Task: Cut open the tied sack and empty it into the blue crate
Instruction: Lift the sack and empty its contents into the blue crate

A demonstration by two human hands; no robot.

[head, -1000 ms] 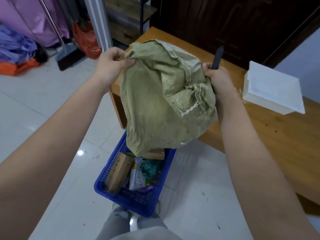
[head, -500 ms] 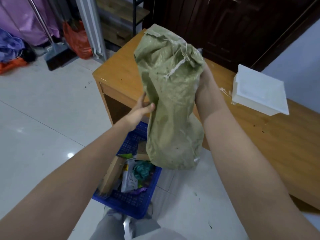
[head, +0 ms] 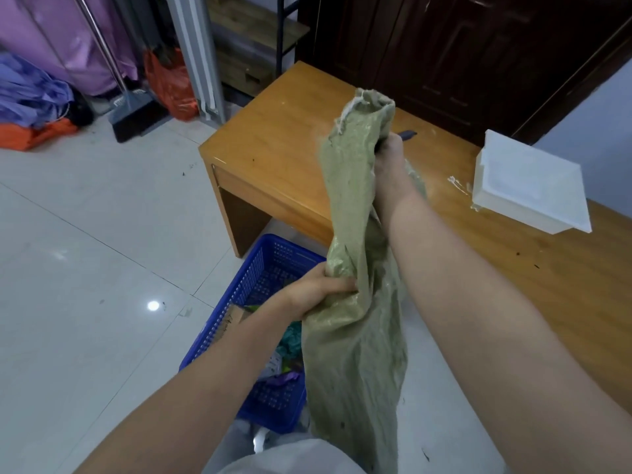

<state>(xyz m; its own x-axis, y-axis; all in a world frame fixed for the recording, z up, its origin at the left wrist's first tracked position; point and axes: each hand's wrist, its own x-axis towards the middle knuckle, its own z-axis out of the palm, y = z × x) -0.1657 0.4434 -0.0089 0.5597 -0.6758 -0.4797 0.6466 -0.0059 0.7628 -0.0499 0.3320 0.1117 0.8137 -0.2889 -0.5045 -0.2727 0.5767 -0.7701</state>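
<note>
Both our hands clutch the sack [head: 355,354]: right [head: 393,165] near its top, left [head: 319,292] midway; it hides part of the crate [head: 253,278]

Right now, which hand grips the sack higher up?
The right hand, clamped near the sack's bunched top over the desk; the left hand squeezes its middle above the blue crate.

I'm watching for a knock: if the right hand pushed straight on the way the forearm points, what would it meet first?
Probably the desk: the right hand, gripping the sack and a dark tool, points away over the desktop, with the dark cabinet beyond. How high it is above the desk is unclear.
</note>
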